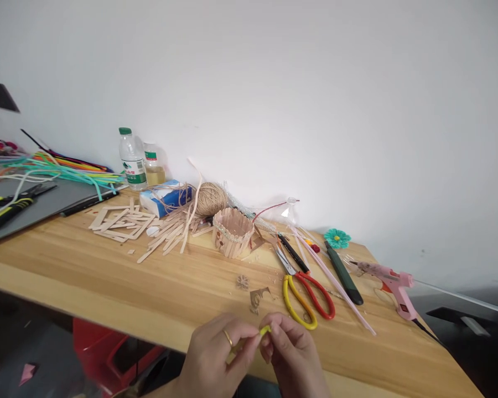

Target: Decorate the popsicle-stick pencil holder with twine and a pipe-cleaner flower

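Near the table's front edge, a small yellow piece (265, 330) is pinched between my two hands. My left hand (222, 354), with a ring on one finger, grips its left end between thumb and forefinger. The fingertips of my right hand (292, 351) close on its right end. Just beyond my hands lie a brown cut-out scrap (257, 298) and a small brown flower shape (243, 282). Scissors (301, 287) with one yellow and one red handle lie to the right. Farther back stands a small round basket of wooden sticks (232, 235).
Craft sticks (170, 235), a twine ball (211, 199), a blue-white packet (166, 197) and bottles (131, 160) are at the back left. Pipe cleaners (70, 168) and pliers (16, 205) lie far left. On the right are a green cutter (343, 273) and pink glue gun (392, 283).
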A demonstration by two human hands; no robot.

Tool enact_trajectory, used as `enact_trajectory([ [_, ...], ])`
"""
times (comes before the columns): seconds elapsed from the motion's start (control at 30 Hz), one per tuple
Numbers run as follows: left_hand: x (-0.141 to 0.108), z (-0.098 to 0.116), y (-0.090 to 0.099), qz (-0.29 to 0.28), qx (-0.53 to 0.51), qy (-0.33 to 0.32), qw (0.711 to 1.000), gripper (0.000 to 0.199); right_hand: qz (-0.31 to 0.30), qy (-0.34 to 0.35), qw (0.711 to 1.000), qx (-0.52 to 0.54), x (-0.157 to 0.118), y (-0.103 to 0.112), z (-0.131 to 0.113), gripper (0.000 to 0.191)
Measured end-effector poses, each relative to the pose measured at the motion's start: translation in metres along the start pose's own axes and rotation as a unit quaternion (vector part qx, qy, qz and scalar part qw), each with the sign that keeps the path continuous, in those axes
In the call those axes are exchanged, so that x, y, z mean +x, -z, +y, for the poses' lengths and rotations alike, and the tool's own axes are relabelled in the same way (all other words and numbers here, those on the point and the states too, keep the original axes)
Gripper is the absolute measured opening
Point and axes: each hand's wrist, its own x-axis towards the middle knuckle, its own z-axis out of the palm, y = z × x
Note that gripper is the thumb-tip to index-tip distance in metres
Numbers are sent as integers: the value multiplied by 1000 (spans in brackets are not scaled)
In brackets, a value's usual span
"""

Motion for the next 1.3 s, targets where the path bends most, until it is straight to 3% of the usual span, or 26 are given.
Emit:
enact_trajectory([
  [0.27,-3,3,1,-25,6,15,1000,12,31,62,993,-99,-6,-1,2,30],
  [0.4,0,4,1,16,22,-8,1000,14,82,223,941,-241,-6,-2,8,29],
  [0.47,2,4,1,31,35,-23,999,14,87,260,923,-272,-5,0,8,25],
  [0.73,0,1,3,38,44,-75,995,11,29,115,972,-202,-5,5,-9,29],
  [0.9,3,4,3,42,38,-68,996,11,0,113,968,-225,-4,5,-5,29],
  [1.0,4,6,1,40,41,-56,997,12,-11,216,932,-291,-1,8,4,24],
  [1.1,2,7,-1,16,3,-5,1000,14,15,394,832,-390,3,12,12,13],
  [1.17,1,5,-3,10,-31,39,999,13,39,462,780,-422,6,13,14,11],
  [1.2,1,3,-2,12,-39,49,998,12,42,463,777,-425,7,13,13,10],
  [1.3,4,0,1,27,-24,21,999,11,6,403,818,-410,9,15,4,16],
])
